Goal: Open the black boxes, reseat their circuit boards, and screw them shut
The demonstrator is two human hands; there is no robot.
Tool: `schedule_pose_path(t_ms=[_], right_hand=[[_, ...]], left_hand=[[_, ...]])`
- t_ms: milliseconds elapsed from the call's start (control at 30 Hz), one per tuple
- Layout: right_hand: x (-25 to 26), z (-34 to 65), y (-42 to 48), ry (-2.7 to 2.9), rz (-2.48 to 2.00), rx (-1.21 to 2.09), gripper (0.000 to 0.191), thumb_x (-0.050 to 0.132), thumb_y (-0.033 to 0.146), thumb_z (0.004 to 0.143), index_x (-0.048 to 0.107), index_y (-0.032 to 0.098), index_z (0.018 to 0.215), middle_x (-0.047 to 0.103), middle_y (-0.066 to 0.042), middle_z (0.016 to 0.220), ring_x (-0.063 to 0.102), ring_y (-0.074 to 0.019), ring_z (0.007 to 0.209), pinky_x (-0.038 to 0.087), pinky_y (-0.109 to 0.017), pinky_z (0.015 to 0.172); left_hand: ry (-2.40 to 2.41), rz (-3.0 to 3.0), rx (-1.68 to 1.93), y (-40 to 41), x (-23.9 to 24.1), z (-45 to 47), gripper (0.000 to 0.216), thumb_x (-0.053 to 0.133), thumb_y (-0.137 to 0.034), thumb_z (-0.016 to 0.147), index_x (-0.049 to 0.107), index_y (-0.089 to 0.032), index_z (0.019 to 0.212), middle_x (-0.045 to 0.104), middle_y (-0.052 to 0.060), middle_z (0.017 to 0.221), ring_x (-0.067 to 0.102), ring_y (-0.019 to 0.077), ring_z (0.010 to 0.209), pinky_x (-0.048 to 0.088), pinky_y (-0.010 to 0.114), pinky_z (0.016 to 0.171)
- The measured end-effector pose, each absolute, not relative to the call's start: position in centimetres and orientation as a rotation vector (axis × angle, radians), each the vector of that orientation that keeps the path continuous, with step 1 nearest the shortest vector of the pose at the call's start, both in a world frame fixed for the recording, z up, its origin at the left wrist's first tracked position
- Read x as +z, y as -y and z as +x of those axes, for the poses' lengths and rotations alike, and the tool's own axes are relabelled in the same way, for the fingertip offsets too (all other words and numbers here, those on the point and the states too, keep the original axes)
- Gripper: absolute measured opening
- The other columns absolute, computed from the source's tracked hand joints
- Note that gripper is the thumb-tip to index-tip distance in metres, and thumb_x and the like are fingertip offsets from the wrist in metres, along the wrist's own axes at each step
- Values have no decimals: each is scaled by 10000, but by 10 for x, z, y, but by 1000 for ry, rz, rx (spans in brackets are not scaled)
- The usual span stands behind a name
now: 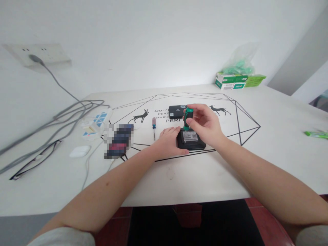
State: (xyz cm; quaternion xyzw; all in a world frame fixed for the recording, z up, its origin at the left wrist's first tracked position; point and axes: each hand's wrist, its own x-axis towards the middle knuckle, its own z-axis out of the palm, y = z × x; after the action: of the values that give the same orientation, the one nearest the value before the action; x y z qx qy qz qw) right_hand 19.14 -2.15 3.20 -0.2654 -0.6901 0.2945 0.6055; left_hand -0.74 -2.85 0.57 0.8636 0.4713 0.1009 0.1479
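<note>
A small black box-shaped device (191, 141) with a white label on top lies on the white table (194, 177). My left hand (169, 140) rests flat against its left side, fingers stretched along the edge. My right hand (206, 124) is closed around a green-handled screwdriver (188, 118), held upright with its tip on the top of the device. A second black device (177, 111) lies just behind. A screwdriver with a red and blue handle (154, 125) lies on the table left of my left hand.
A white power strip (98, 124) with grey cables (64, 116) sits at the left, beside a white earbud case (80, 151), black glasses (36, 160) and a blurred-out object (119, 140). Green boxes (232, 81) stand at the back. A green item (316, 134) lies far right.
</note>
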Motion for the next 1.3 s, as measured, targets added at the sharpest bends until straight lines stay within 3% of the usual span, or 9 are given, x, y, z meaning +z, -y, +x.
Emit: schedule_pose_path(t_ms=[233,400,900,1000,1133,1300], right_hand=[[26,198,6,1501,-691,537,343,735,366,937,635,307,1260,685,-42,1135,682,-181,954,646,-361,780],[22,194,7,1510,-717,516,351,716,372,938,635,308,1274,696,-54,1198,701,-200,1021,649,-403,853],[19,193,8,1544,-734,463,367,741,374,940,651,322,1292,677,-52,1220,676,-208,1023,637,-397,810],[18,193,6,1564,-718,463,396,789,382,908,655,321,1276,656,-46,1183,656,-206,998,620,-382,775],[19,195,5,1588,-707,438,384,794,467,903,674,323,1240,635,-43,1136,645,-214,966,619,-407,774],[27,198,10,1637,-702,375,294,522,505,1071,704,338,1230,630,-91,1330,597,-280,1324,609,-507,994]], left_hand=[[-1319,2469,239,43,1,1,1243,719,-842,753,354,-78,1663,389,229,1714,334,441,1590,245,567,1318],[-1305,2493,250,46,2,2,1222,716,-850,755,373,-99,1656,417,232,1693,364,440,1573,276,571,1303],[-1256,2523,254,47,2,1,1199,715,-858,768,382,-123,1655,429,223,1690,361,436,1574,285,564,1297],[-1260,2540,165,47,1,0,1287,670,-909,763,295,-103,1693,345,232,1738,274,443,1622,222,569,1319],[-1325,2483,-9,44,2,-3,1421,575,-980,755,89,-72,1734,82,253,1803,51,469,1671,117,616,1332],[-1338,2473,-73,40,2,-7,1455,562,-1016,722,110,-76,1736,18,266,1794,-11,472,1668,92,642,1327]])
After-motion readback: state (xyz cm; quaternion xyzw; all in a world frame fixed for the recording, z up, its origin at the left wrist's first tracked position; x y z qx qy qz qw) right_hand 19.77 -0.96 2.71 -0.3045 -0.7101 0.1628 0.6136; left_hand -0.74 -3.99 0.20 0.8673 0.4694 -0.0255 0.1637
